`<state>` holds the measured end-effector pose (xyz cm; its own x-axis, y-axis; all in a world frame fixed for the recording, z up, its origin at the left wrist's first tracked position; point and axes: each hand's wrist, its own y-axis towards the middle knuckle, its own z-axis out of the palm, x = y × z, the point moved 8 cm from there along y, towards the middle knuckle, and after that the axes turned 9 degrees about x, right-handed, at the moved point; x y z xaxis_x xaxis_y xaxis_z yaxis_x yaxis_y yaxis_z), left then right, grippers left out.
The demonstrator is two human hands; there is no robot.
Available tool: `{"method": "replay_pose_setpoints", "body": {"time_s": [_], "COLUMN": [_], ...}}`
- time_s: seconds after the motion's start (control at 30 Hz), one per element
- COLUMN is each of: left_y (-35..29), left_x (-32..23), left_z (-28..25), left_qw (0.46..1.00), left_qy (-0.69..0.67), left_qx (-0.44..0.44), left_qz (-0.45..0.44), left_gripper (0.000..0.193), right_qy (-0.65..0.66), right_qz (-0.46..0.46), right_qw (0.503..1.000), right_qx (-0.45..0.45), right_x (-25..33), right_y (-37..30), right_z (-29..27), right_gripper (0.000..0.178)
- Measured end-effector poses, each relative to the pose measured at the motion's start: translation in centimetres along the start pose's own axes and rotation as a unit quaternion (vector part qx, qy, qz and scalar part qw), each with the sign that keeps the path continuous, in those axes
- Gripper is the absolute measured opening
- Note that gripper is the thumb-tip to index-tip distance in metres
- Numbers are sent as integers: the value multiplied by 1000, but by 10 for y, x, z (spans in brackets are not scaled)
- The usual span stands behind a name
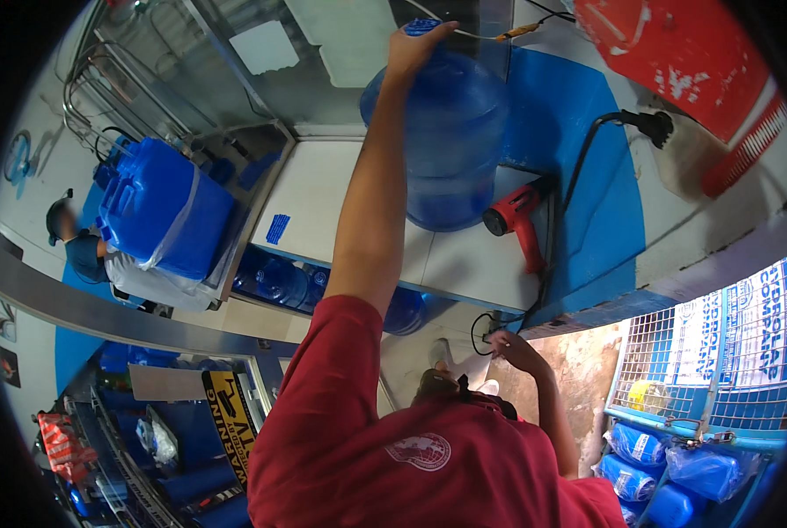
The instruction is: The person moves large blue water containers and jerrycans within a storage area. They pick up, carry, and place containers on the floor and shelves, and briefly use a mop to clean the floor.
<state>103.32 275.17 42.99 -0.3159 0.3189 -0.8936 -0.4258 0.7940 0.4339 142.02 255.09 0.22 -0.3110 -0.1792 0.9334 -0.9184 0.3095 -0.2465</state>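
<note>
A large translucent blue water jug [457, 141] stands upright on the white counter [318, 198]. My left hand [413, 48] is closed at its neck, beside the blue printed seal [422, 27] over the cap. To the right of the jug, a red and black heat gun [518, 220] lies on the counter. Lower down, by the counter's front edge, my right hand [516, 351] has its fingers curled. A looped black cable [473, 333] meets its fingertips; whether they grip it or something small is hidden.
Flat on the counter lies another blue seal [277, 229]. Blue containers [169, 207] stand at the left, near a person in a cap [81, 246]. More jugs [283, 283] sit under the counter. A black plug [653, 128] is on the right wall, above a wire cage [710, 370].
</note>
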Motion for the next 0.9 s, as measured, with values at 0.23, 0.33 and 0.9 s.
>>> {"method": "replay_pose_setpoints", "body": {"time_s": [0.23, 0.33, 0.9], "left_y": [-11, -10, -220], "left_x": [-9, -12, -77], "left_z": [5, 5, -52], "left_qw": [996, 997, 984], "left_qy": [16, 19, 4], "left_qx": [-2, 3, -136], "left_qz": [86, 70, 117], "left_gripper": [37, 32, 51], "right_qy": [167, 198, 380], "right_qz": [39, -16, -1], "right_qw": [981, 967, 922], "right_qx": [-96, -159, -80], "right_x": [74, 92, 99], "right_y": [52, 67, 289], "right_z": [-38, -70, -226], "right_gripper": [21, 21, 55]}}
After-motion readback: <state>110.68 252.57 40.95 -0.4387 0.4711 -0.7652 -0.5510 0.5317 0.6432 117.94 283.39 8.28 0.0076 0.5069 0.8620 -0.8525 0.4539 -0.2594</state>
